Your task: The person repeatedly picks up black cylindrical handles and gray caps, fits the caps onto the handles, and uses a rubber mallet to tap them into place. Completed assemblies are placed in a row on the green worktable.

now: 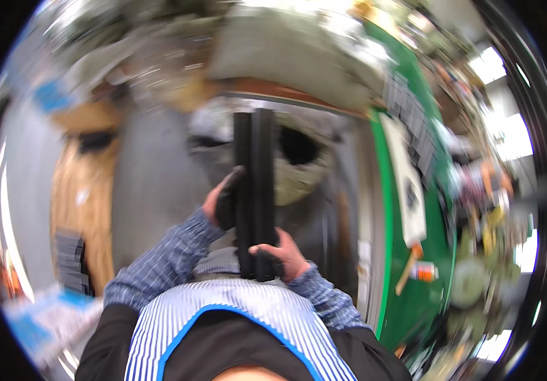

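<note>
Blurred workshop; upright black bars (254,190) lengthwise away.

Bright overhead light, glare blown out far right of the green table (413,298). Heavy motion blur everywhere, worst up top; fisheye bends edges, black rim.

A long slab (254,190) stands upright at centre, the left hand (222,202) on its nine o'clock edge, the right hand (284,254) at its six o'clock end. A desk (435,247) runs at three o'clock, carrying a hammer (408,267). A cardboard box (83,203) sits at nine o'clock.
</note>
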`<state>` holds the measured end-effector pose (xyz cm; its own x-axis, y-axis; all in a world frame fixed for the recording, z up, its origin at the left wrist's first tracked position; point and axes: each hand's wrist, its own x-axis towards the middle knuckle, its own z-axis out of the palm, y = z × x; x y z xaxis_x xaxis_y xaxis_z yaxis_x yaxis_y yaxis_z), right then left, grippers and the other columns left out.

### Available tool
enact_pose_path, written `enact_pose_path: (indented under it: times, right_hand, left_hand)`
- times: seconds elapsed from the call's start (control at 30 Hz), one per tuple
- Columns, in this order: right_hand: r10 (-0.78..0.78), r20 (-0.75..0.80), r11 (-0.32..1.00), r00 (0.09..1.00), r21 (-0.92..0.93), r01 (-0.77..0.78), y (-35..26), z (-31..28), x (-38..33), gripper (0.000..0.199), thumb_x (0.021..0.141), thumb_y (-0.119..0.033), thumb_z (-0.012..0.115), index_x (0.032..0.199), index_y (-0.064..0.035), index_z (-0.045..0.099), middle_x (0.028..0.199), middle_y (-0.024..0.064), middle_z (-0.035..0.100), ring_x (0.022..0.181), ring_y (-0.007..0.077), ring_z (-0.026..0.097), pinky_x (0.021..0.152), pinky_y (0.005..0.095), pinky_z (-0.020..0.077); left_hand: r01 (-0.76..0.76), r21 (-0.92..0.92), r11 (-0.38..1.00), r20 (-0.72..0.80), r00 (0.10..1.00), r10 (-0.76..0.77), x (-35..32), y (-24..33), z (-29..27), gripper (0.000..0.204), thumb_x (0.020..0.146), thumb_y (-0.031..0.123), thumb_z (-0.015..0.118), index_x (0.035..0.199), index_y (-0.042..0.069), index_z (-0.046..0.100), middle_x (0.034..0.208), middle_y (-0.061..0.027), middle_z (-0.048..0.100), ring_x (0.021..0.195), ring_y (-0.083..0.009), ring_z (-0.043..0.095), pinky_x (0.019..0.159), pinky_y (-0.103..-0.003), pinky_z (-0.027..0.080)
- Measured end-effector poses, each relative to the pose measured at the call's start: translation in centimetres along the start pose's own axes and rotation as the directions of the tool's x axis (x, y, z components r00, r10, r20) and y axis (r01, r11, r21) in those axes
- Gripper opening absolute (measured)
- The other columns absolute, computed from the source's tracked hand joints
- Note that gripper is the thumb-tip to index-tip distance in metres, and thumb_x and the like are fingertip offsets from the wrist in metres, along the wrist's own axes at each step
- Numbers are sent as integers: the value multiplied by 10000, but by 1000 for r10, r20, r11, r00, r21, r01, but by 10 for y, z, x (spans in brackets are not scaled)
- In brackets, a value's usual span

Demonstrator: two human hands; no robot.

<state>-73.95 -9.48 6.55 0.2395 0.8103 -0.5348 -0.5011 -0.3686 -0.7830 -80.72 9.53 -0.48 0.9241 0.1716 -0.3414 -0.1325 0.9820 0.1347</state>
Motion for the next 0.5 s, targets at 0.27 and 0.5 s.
enact_pose_path:
  times: [0.27, 0.5]
  right_hand:
    - [-296, -619, 933, 727, -23, 360, 41, -258, -144, 633, 789, -230, 827, 1281, 36, 532, 1123, 111, 659, 1045, 190, 618, 928, 327, 506]
    - [-353, -895, 828, 272, -164, 536, 45, -445, -207, 434, 741, -152, 819, 1085, 37, 633, 976, 107, 697, 822, 195, 656, 747, 321, 535]
  left_hand:
    - [309, 519, 797, -46, 941, -335, 210, -296, 136, 257, 982, 243, 626, 1122, 27, 641, 948, -55, 703, 797, -176, 689, 695, -330, 591]
    - [348, 664, 662, -84, 914, -397, 353, -466, 195, 330, 991, 337, 600, 1195, 82, 555, 1007, -141, 676, 829, -294, 684, 693, -418, 588]
